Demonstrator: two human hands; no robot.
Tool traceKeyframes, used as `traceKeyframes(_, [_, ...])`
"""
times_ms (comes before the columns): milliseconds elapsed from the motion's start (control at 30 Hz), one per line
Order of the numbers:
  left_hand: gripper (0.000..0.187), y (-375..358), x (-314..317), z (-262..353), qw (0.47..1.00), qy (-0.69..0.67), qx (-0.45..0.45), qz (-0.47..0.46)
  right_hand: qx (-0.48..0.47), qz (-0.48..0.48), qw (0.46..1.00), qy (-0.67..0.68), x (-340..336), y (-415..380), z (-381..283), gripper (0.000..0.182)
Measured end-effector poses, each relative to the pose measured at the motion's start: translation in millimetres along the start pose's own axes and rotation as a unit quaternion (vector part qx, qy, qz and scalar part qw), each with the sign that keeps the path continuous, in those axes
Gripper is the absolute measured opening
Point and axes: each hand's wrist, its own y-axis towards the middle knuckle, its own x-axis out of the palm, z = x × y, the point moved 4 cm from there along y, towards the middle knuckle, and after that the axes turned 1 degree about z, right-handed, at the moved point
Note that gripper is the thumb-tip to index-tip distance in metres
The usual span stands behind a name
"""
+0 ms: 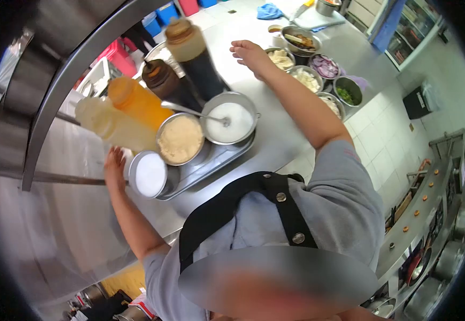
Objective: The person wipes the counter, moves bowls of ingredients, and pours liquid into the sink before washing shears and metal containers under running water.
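Note:
My left hand [114, 167] rests with fingers spread against the left side of a small steel bowl of white powder [148, 174], at the near corner of a metal tray [217, 158]. The tray also carries a bowl of tan powder [180, 139] and a bowl of white grains with a spoon in it [230, 122]. My right hand [250, 53] is stretched out over the steel counter [278, 131]. It is palm down and holds nothing. It hovers just beside a bowl of pale chopped pieces [282, 58].
Squeeze bottles stand behind the tray: pale yellow [112, 124], orange [136, 101], and two dark ones [165, 80] [195, 51]. More bowls line the counter's right edge, with red onion [324, 66] and greens [348, 95]. A blue cloth [268, 10] lies far back. A steel rail [66, 69] curves at the left.

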Motion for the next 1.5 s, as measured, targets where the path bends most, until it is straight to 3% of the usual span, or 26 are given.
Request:
traceKeyframes(33, [0.046, -26.6, 1.4, 17.6, 0.989, -0.105, -0.026, 0.097, -0.004, -0.011, 0.998, 0.054, -8.5, -25.2, -14.2, 0.036])
traceKeyframes(100, [0.048, -70.8, -1.8, 47.6, 0.973, -0.042, 0.038, 0.224, -0.073, 0.004, 0.989, 0.126, -26.8, -65.8, -29.4, 0.027])
traceKeyframes(167, [0.049, -128.8, 16.1, 94.1, 0.935, 0.039, 0.15, 0.319, -0.134, 0.008, 0.985, 0.104, -40.8, -102.7, -31.3, 0.025])
traceKeyframes(233, [0.042, -175.7, 52.1, 138.2, 0.886, 0.039, 0.194, 0.42, -0.129, -0.009, 0.988, 0.084, -49.5, -139.2, -28.1, 0.018])
traceKeyframes(333, [0.033, -213.9, 78.3, 157.0, 0.879, 0.054, 0.23, 0.415, -0.096, -0.163, 0.977, -0.101, -71.9, -175.5, -33.6, 0.017])
traceKeyframes(433, [0.028, -230.1, 173.0, 177.5, 0.884, -0.017, 0.38, 0.272, -0.078, -0.296, 0.922, -0.236, -106.0, -184.8, -21.4, 0.017])
traceKeyframes(500, [0.024, -237.8, 246.4, 182.4, 0.918, -0.004, 0.259, 0.301, -0.1, -0.33, 0.889, -0.301, -132.0, -180.0, -20.4, 0.019])
traceKeyframes(600, [0.013, -225.5, 338.4, 172.9, 0.983, 0.168, 0.052, 0.057, -0.226, -0.223, 0.917, -0.24, -201.6, -182.3, -62.3, 0.029])
traceKeyframes(633, [0.013, -218.9, 371.0, 165.9, 0.976, 0.215, -0.036, -0.026, -0.272, -0.171, 0.911, -0.26, -228.5, -176.6, -61.2, 0.031])
traceKeyframes(700, [0.027, -217.7, 430.9, 153.6, 0.934, 0.278, -0.106, -0.197, -0.363, -0.06, 0.882, -0.296, -286.4, -150.8, -55.5, 0.036])
traceKeyframes(767, [0.035, -223.8, 458.7, 104.8, 0.876, 0.278, -0.162, -0.36, -0.245, -0.002, 0.941, -0.232, -342.8, -128.2, -46.0, 0.036])
traceKeyframes(833, [0.034, -236.6, 477.9, 46.0, 0.868, 0.228, -0.203, -0.393, -0.15, 0.056, 0.977, -0.14, -386.7, -99.0, -12.4, 0.037])
traceKeyframes(933, [0.034, -268.1, 476.7, 0.7, 0.85, 0.172, -0.269, -0.419, -0.063, -0.003, 0.996, -0.071, -419.6, -68.4, 48.9, 0.037])
traceKeyframes(1000, [0.034, -285.6, 463.2, -5.1, 0.834, 0.16, -0.306, -0.43, -0.089, -0.069, 0.955, -0.275, -426.4, -48.6, 125.6, 0.036])
traceKeyframes(1067, [0.034, -289.3, 456.3, -7.7, 0.823, 0.16, -0.327, -0.435, -0.148, -0.094, 0.863, -0.474, -420.3, -59.2, 135.9, 0.037])
traceKeyframes(1200, [0.034, -285.7, 457.4, -14.6, 0.817, 0.163, -0.341, -0.436, -0.136, -0.115, 0.814, -0.553, -415.4, -48.2, 137.5, 0.044])
traceKeyframes(1300, [0.034, -278.6, 471.2, -17.7, 0.815, 0.169, -0.346, -0.433, -0.114, -0.071, 0.746, -0.653, -405.6, -35.0, 109.4, 0.053])
traceKeyframes(1333, [0.034, -276.2, 477.9, -17.0, 0.814, 0.174, -0.348, -0.431, -0.107, -0.076, 0.739, -0.66, -403.2, -22.7, 116.9, 0.064])
traceKeyframes(1433, [0.034, -268.4, 506.9, -10.1, 0.816, 0.183, -0.349, -0.422, -0.176, -0.052, 0.717, -0.673, -398.1, 13.5, 131.4, 0.07])
traceKeyframes(1500, [0.034, -263.8, 533.2, -7.0, 0.818, 0.188, -0.354, -0.413, -0.192, -0.08, 0.746, -0.633, -402.1, 39.0, 137.3, 0.071])
